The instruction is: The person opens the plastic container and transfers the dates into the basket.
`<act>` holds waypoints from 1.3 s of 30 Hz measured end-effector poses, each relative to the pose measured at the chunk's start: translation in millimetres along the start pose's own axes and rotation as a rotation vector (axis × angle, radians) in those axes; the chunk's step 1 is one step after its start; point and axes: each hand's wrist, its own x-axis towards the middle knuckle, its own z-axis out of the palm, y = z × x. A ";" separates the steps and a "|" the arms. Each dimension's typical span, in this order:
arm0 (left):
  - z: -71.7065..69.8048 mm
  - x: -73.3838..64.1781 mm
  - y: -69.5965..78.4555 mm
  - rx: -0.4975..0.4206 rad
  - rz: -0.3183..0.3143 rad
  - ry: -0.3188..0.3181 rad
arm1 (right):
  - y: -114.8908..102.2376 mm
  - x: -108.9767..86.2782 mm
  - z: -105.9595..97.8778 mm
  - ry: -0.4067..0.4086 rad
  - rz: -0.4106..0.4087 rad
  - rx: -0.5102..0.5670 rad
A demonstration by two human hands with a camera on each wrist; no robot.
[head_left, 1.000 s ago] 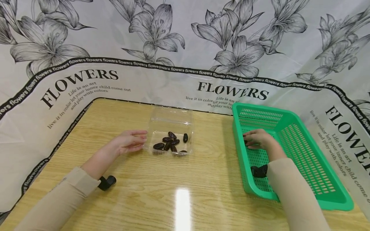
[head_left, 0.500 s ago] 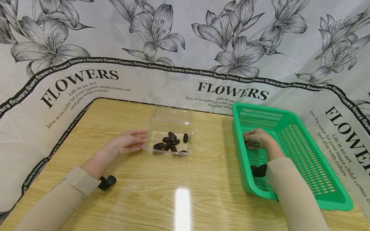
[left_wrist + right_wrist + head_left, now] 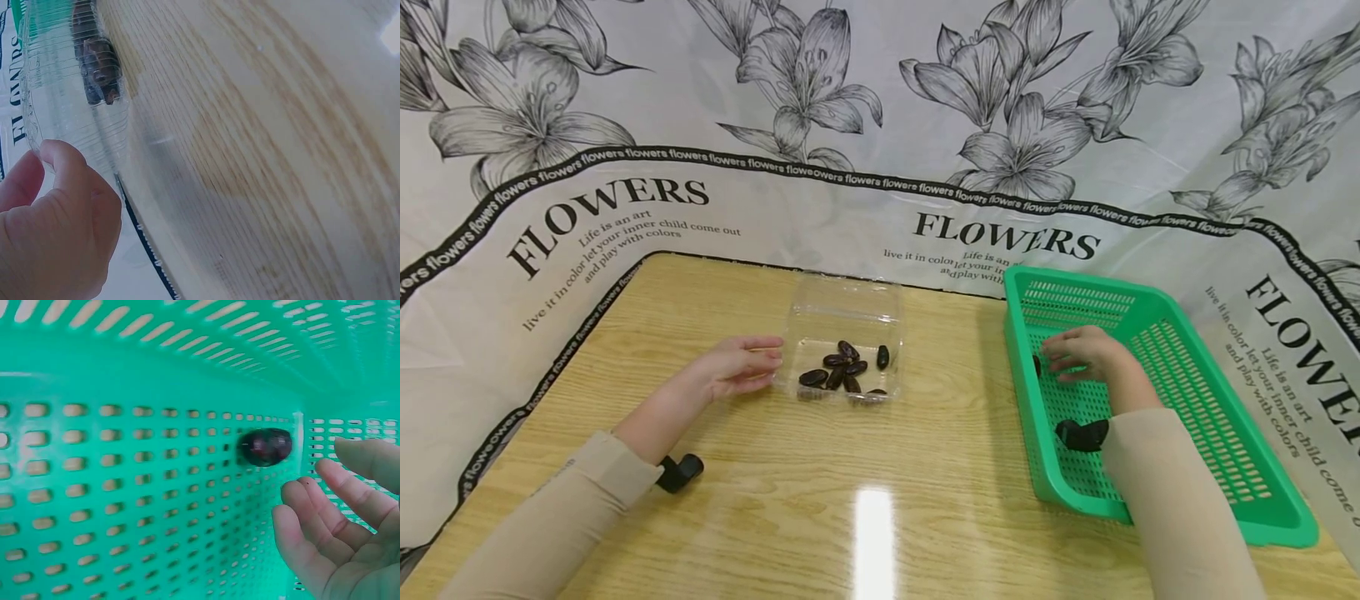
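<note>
My left hand (image 3: 737, 367) is at the left side of an open clear plastic clamshell container (image 3: 844, 317). In the left wrist view, its thumb and index finger pinch the container's rim (image 3: 31, 128). Several glossy dark brown dates (image 3: 835, 361) lie loosely inside the container. Within the green basket (image 3: 1026, 400), my right hand (image 3: 1086, 354) hovers with relaxed, spread fingers and holds nothing. A single date (image 3: 267, 447) lies in the basket, just beyond the right fingertips and apart from them; in the head view only a bit of it shows by the left wall.
The wooden table (image 3: 775, 500) bears both the container and the basket. Behind it hangs a white floral cloth (image 3: 850, 100). The basket's walls rise around my right hand. Black straps with camera mounts (image 3: 681, 473) sit at both wrists.
My right hand has drawn back slightly to the right from the basket's left wall, its fingers opening and the date left behind. The left hand and container have stayed put.
</note>
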 end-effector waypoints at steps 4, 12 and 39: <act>0.8 -0.2 0.7 -0.002 -0.003 0.003 | -7.4 -4.4 -8.7 0.014 -0.022 0.043; 0.8 -0.2 0.6 -0.003 0.001 -0.004 | -42.5 -20.0 -22.3 -0.030 -0.128 0.210; 0.5 -1.0 1.2 0.008 0.001 -0.011 | -134.6 -20.6 66.1 -0.212 -0.270 0.076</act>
